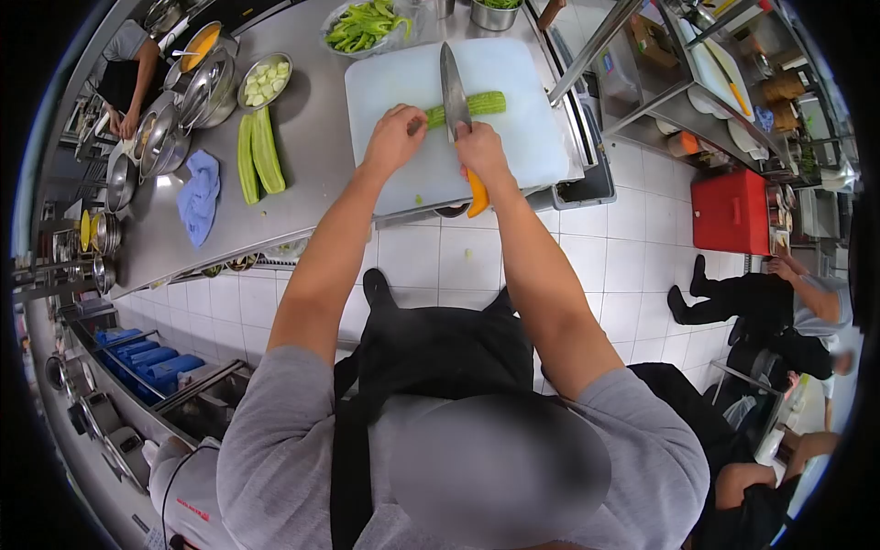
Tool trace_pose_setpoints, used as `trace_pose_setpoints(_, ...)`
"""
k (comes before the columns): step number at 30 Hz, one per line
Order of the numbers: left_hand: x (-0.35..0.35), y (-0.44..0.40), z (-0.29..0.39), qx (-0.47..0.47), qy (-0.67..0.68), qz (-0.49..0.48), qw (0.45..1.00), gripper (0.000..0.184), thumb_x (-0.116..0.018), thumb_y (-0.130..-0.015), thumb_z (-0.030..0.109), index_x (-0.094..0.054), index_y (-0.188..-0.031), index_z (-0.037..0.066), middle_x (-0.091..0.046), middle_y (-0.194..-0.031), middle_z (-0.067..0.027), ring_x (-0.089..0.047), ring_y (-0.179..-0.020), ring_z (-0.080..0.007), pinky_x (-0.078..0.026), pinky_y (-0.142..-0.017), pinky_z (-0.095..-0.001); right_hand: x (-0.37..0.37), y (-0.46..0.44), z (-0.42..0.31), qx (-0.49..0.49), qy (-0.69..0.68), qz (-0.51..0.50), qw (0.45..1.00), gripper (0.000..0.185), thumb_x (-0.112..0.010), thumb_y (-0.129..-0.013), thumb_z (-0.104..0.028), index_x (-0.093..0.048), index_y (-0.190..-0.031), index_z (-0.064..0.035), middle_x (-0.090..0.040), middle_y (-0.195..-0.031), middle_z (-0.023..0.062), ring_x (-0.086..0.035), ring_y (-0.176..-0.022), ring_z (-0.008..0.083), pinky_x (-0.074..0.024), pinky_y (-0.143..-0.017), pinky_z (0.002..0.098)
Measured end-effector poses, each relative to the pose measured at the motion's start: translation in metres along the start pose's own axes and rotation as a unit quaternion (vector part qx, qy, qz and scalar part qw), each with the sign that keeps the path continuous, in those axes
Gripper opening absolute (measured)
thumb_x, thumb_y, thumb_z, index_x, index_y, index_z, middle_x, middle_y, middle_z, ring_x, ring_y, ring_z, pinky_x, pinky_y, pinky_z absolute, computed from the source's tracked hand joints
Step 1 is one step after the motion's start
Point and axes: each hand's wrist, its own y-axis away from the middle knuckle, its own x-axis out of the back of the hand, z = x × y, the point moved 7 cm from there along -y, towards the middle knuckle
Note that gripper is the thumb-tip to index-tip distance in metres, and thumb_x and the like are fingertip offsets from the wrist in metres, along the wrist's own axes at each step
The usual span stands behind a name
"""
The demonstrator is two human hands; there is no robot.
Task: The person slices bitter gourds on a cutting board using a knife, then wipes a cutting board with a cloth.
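Note:
On the white cutting board (513,69) lies a long green squash (488,103) with lengthwise stripes. My left hand (394,139) holds its left end with curled fingers. A chef's knife (453,82) with an orange handle is gripped in my right hand (483,149), its blade crossing the squash and pointing away from me. Whether the edge is in the flesh cannot be told from above. Two long squash pieces (264,151) lie side by side on the steel counter to the left. Beyond them stands a metal bowl (290,81) of pale green chunks.
A clear bag of green peppers (367,27) lies behind the board, near a metal pot (496,16). A blue cloth (198,197) and stacked metal bowls (213,87) occupy the counter's left. Other people stand at far left, right and behind me. A red box (731,211) stands right.

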Motion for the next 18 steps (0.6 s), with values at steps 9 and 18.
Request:
trace_pose_setpoints(9,0.0,-0.009,0.003,0.028,0.022,-0.002,0.999,0.014,-0.075,-0.087,0.01,-0.074,-0.101,0.005,-0.072,-0.101,-0.0101,-0.072,-0.089,-0.0245,-0.059,-0.084,-0.0358,-0.002,0.017,0.008,0.005,0.004,-0.035,0.999,0.043,-0.052,-0.105,-0.032,-0.061,-0.093,0.0083,-0.066,-0.066,0.02,-0.066,-0.048,0.0312,-0.0546,-0.048,0.044)
trace_pose_setpoints(18,0.0,-0.011,0.002,0.001,-0.003,0.009,1.0,0.016,-0.077,-0.088,0.013,-0.075,-0.102,0.006,-0.073,-0.099,-0.0082,-0.073,-0.081,-0.0206,-0.059,-0.08,-0.0328,0.0,0.07,0.028,0.029,0.024,-0.094,0.995,0.046,-0.046,-0.105,-0.031,-0.064,-0.093,0.0101,-0.067,-0.067,0.0236,-0.068,-0.05,0.0337,-0.0555,-0.05,0.0447)
